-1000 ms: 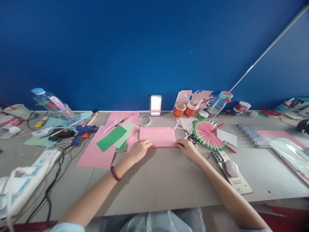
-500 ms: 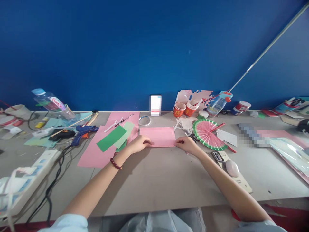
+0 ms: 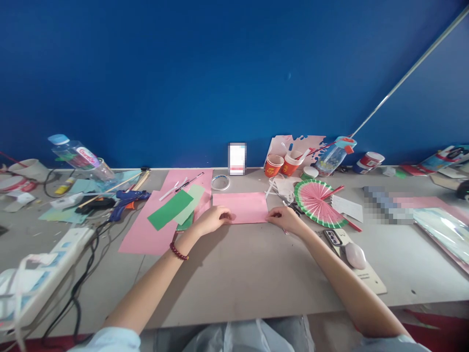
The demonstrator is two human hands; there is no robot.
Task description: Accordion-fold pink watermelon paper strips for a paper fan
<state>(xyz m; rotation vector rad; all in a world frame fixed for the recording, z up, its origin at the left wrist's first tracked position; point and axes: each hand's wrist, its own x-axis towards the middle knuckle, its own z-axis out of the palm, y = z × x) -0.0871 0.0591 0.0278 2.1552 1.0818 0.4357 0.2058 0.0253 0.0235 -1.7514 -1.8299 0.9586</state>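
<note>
A pink sheet of paper (image 3: 240,207) lies flat on the grey table in front of me. My left hand (image 3: 216,218) pinches its near left corner, fingers curled and pressed together. At the near right corner my right hand (image 3: 285,218) grips the same sheet between thumb and fingers. Left of the sheet, a green paper strip (image 3: 170,210) and a light green one (image 3: 189,204) rest on larger pink paper (image 3: 137,234). A roll of tape (image 3: 220,183) sits just behind the sheet. Close to my right hand is a watermelon-patterned paper fan (image 3: 315,205).
Behind stand red paper cups (image 3: 274,166) and a small screen (image 3: 237,159) against the blue wall. To the left are a blue glue gun (image 3: 126,203), a power strip (image 3: 54,274) and a plastic bottle (image 3: 82,155). A phone (image 3: 370,276) with a mouse (image 3: 355,256) lies right.
The view has shifted very slightly. Both hands keep their places at the pink paper's near corners, and nothing on the table has visibly moved.
</note>
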